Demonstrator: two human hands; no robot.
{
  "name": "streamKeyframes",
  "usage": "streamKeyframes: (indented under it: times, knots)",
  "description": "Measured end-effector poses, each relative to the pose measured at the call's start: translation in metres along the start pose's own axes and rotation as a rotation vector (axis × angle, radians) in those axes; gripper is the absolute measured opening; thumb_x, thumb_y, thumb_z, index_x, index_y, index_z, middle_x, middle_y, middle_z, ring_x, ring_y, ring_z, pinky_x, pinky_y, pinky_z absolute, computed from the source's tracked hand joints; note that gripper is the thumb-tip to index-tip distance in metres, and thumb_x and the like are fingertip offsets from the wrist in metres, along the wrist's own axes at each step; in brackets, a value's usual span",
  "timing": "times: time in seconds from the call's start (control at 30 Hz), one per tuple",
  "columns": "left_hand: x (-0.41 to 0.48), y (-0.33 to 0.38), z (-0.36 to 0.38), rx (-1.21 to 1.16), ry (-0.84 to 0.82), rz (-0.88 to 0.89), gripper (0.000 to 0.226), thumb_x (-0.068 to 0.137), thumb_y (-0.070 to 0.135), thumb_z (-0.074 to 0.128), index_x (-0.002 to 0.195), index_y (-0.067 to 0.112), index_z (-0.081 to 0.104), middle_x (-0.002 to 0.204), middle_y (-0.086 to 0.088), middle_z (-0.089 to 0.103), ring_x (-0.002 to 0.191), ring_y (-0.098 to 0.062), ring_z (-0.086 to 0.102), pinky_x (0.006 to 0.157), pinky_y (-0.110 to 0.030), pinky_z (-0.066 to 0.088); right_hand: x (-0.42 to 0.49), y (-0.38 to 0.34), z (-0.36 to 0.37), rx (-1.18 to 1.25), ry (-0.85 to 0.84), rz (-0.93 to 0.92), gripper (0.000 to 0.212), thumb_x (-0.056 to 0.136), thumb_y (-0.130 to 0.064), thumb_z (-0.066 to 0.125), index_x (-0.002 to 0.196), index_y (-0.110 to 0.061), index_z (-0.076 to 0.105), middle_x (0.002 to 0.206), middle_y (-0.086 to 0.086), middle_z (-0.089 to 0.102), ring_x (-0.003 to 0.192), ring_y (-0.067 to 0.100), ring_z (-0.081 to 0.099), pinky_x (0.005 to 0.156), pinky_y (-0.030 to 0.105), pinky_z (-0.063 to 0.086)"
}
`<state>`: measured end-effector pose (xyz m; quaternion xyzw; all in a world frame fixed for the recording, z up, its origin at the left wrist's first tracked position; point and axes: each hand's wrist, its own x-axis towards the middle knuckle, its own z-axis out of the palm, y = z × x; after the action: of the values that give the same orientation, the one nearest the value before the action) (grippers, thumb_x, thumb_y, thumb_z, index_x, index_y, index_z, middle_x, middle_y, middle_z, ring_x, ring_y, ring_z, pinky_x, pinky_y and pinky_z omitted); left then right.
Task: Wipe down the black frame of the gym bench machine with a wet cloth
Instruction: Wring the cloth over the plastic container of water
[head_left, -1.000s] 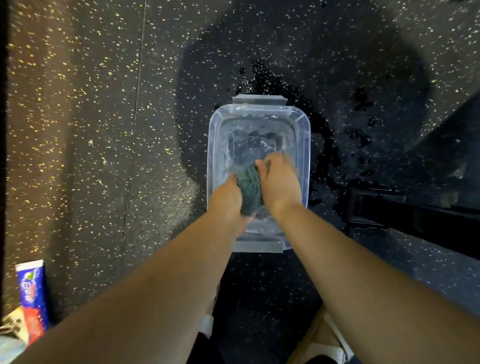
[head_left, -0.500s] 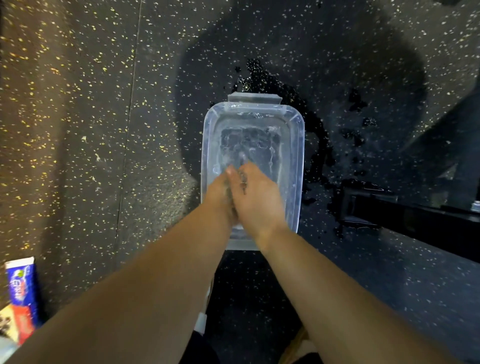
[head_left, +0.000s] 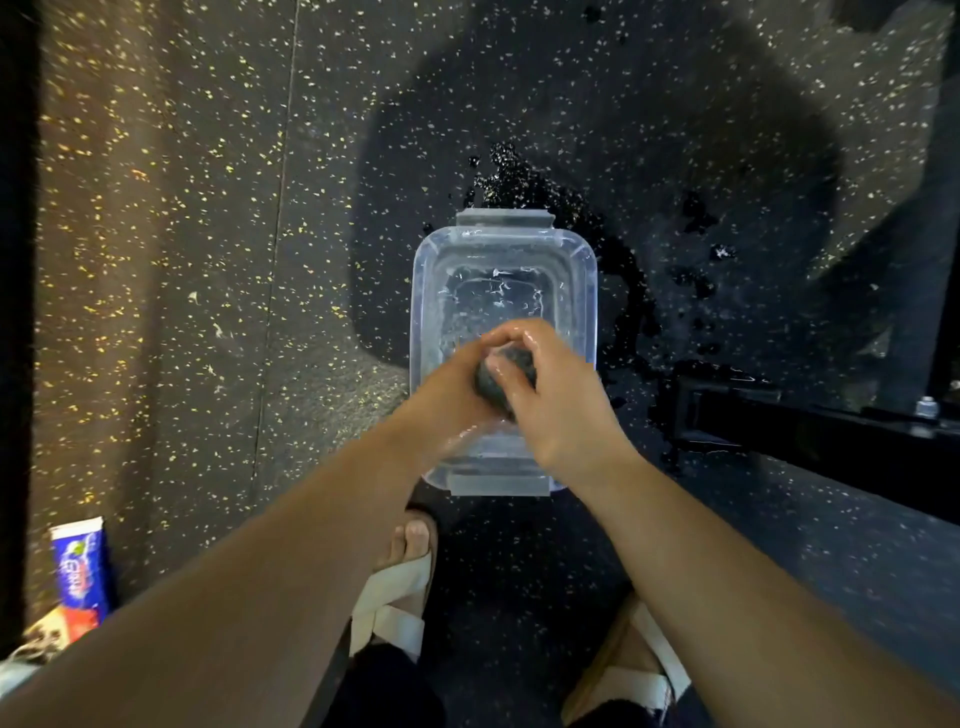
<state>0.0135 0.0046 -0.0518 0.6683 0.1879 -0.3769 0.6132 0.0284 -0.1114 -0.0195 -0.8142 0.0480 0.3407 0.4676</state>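
Observation:
A dark wet cloth (head_left: 503, 375) is bunched into a tight ball above the near half of a clear plastic tub (head_left: 423, 291) holding rippling water. My left hand (head_left: 451, 391) grips the cloth from the left and my right hand (head_left: 556, 400) is curled over it from the right; both hands are wet. Most of the cloth is hidden between my fingers. The black frame of the bench machine (head_left: 810, 441) lies low on the floor at the right, its near end wet.
The floor is dark speckled rubber with water splashes (head_left: 550, 187) behind and to the right of the tub. My sandalled feet (head_left: 400, 587) stand just in front of the tub. A toothpaste box (head_left: 80, 571) lies at the lower left.
The cloth was a looser green bundle between my hands, then hidden under them low in the tub; now my hands have risen slightly and squeeze it into a ball.

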Motion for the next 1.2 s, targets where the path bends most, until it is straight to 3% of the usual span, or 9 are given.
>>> streamKeyframes:
  times: [0.13, 0.27, 0.37, 0.47, 0.63, 0.8, 0.93, 1.03, 1.2]
  knots:
    - [-0.004, 0.012, -0.006, 0.376, 0.094, -0.049, 0.032, 0.078, 0.002, 0.07, 0.086, 0.028, 0.054, 0.073, 0.011, 0.057, 0.068, -0.007, 0.056, 0.055, -0.013, 0.042, -0.017, 0.007, -0.022, 0.356, 0.111, 0.052, 0.022, 0.101, -0.017, 0.045, 0.104, -0.038, 0.052, 0.107, -0.014, 0.056, 0.09, -0.01, 0.054, 0.071, 0.004, 0.044]
    - [-0.015, 0.03, 0.001, 0.579, 0.299, 0.031, 0.031, 0.084, 0.005, 0.06, 0.106, 0.02, 0.043, 0.083, 0.0, 0.056, 0.072, -0.016, 0.057, 0.055, -0.025, 0.046, -0.01, 0.022, -0.032, 0.073, -0.135, 0.154, 0.05, 0.092, -0.009, 0.058, 0.136, -0.027, 0.042, 0.123, -0.01, 0.051, 0.092, 0.0, 0.053, 0.072, 0.001, 0.044]
    - [-0.024, 0.044, 0.008, 0.707, 0.293, 0.2, 0.038, 0.083, 0.003, 0.059, 0.117, 0.015, 0.046, 0.095, 0.001, 0.053, 0.085, -0.018, 0.054, 0.068, -0.027, 0.043, -0.001, 0.025, -0.016, -0.092, -0.235, 0.108, 0.092, 0.072, -0.029, 0.079, 0.148, -0.027, 0.027, 0.151, -0.004, 0.029, 0.131, 0.015, 0.04, 0.11, 0.03, 0.036]
    - [-0.032, 0.056, 0.015, 0.667, 0.256, 0.293, 0.035, 0.083, 0.006, 0.06, 0.114, 0.017, 0.05, 0.101, 0.004, 0.051, 0.09, -0.014, 0.052, 0.074, -0.026, 0.045, 0.008, 0.024, 0.002, -0.075, -0.165, 0.077, 0.083, 0.061, -0.043, 0.067, 0.136, -0.021, 0.04, 0.128, 0.0, 0.049, 0.118, 0.024, 0.049, 0.104, 0.046, 0.041]
    - [-0.042, 0.059, -0.006, 0.424, 0.383, 0.296, 0.025, 0.084, 0.011, 0.066, 0.101, 0.022, 0.052, 0.095, 0.016, 0.056, 0.086, 0.001, 0.056, 0.074, -0.011, 0.05, 0.025, 0.01, -0.005, 0.208, -0.142, 0.142, 0.026, 0.084, 0.0, 0.065, 0.102, -0.017, 0.056, 0.093, 0.001, 0.061, 0.081, 0.012, 0.059, 0.075, 0.024, 0.054]
    - [-0.041, 0.037, -0.021, -0.645, 0.425, -0.125, 0.013, 0.087, -0.005, 0.054, 0.099, 0.002, 0.052, 0.107, -0.011, 0.063, 0.103, -0.024, 0.061, 0.094, -0.033, 0.05, 0.029, -0.003, -0.005, 0.561, -0.172, 0.217, 0.028, 0.082, 0.007, 0.051, 0.09, -0.019, 0.051, 0.091, 0.003, 0.055, 0.087, 0.015, 0.052, 0.067, 0.014, 0.048]
    - [-0.035, 0.028, -0.008, -0.521, 0.214, -0.314, 0.041, 0.088, 0.0, 0.054, 0.127, 0.006, 0.046, 0.12, -0.004, 0.057, 0.105, -0.013, 0.058, 0.093, -0.027, 0.048, 0.03, -0.007, 0.007, 0.927, -0.067, 0.368, 0.023, 0.081, 0.007, 0.037, 0.093, -0.01, 0.048, 0.09, 0.009, 0.05, 0.089, 0.023, 0.046, 0.068, 0.029, 0.041]
    - [-0.028, 0.028, -0.012, -0.721, 0.13, -0.337, 0.074, 0.082, -0.008, 0.054, 0.143, 0.024, 0.027, 0.136, -0.009, 0.05, 0.119, -0.026, 0.053, 0.107, -0.05, 0.034, 0.028, -0.009, 0.012, 0.963, -0.054, 0.395, 0.026, 0.085, 0.006, 0.031, 0.091, -0.013, 0.048, 0.088, 0.008, 0.049, 0.089, 0.023, 0.047, 0.068, 0.03, 0.042]
    - [-0.018, 0.04, -0.014, -0.681, -0.203, -0.325, 0.046, 0.066, 0.003, 0.064, 0.11, 0.012, 0.056, 0.099, -0.007, 0.066, 0.103, -0.02, 0.06, 0.1, -0.041, 0.045, 0.021, -0.014, 0.011, 1.087, -0.138, 0.371, 0.033, 0.092, -0.002, 0.033, 0.11, -0.017, 0.057, 0.086, 0.011, 0.059, 0.079, 0.021, 0.058, 0.074, 0.031, 0.051]
